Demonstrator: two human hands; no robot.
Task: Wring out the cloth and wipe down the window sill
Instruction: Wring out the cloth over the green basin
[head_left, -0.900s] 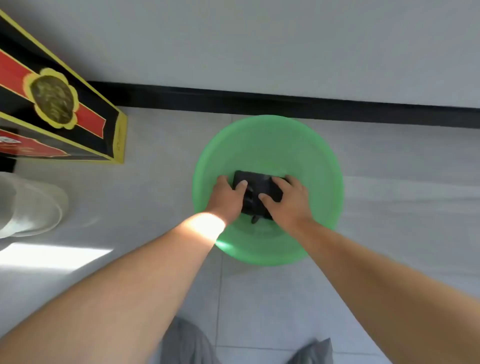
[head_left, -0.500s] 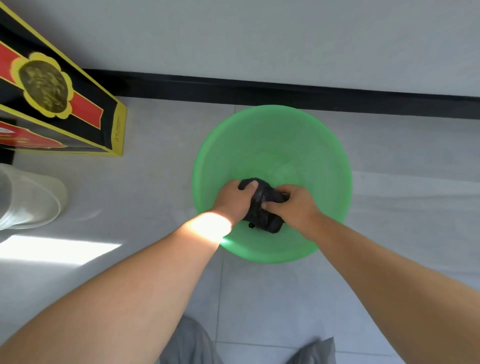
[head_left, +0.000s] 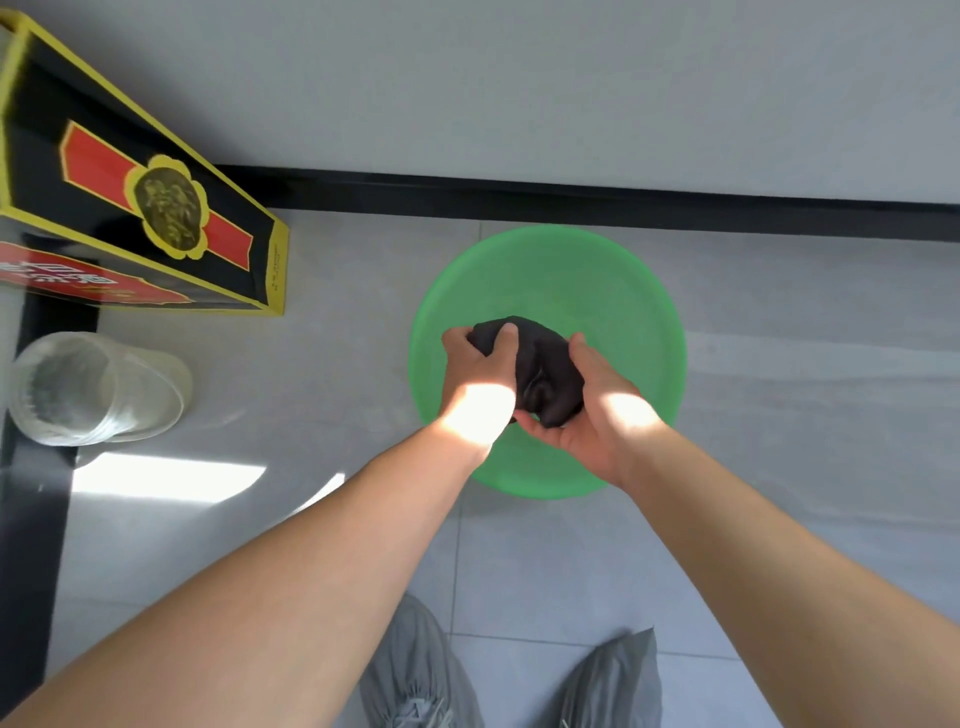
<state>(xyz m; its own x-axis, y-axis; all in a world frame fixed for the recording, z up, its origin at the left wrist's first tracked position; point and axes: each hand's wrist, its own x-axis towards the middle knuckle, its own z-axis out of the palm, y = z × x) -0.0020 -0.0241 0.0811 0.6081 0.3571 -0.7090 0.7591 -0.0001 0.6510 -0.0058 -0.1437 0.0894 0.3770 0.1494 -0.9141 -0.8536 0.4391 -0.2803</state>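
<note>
Logged both hands on the cloth (head_left: 543, 369), a dark wad bunched up over the bowl of the green basin (head_left: 571, 270). My reading was that it was kept there so squeezed water would fall back in and not onto the floor tiles (head_left: 322, 395).

I saw the left hand (head_left: 475, 387) gripping the wad's left end, back of the hand up, fingers (head_left: 506, 333) curled over the top of it. Opposite, the right hand (head_left: 597, 415) cupped it from the right and underneath, palm turned up, thumb (head_left: 577, 347) pressed to the upper right edge. Its other fingers were hidden under the fabric, so I couldn't tell how tightly they closed.

Opposed grips like that suit a twist. The cloth sat between the two sets of fingers, touching both, and its folded middle bulged out of the gap toward me. I could make out no drips. The window sill was not in shot, so I judged the wiping not yet begun.
</note>
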